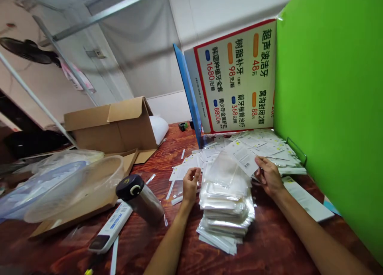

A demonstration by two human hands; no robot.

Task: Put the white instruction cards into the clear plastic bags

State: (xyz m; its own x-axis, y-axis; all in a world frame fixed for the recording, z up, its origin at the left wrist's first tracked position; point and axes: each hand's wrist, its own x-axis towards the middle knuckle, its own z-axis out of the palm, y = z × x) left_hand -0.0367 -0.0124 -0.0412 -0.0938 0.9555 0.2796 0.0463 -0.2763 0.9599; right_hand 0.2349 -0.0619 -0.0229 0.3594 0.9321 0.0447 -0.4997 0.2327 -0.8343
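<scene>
A tall stack of clear plastic-bagged white packets (226,215) stands on the red-brown wooden table (269,247) in front of me. My left hand (190,185) is curled at the stack's left side, its fingertips pinching the edge of a clear bag (223,169) on top. My right hand (268,175) grips the right side of the same top bag, next to a white card with a barcode (243,155). Behind the stack lie several loose white cards (266,145).
A green panel (329,107) walls the right side; a price poster (239,77) and blue board (187,91) stand behind. To the left are an open cardboard box (116,125), plastic bags in a tray (66,185), a black-capped bottle (140,197) and a white device (110,227).
</scene>
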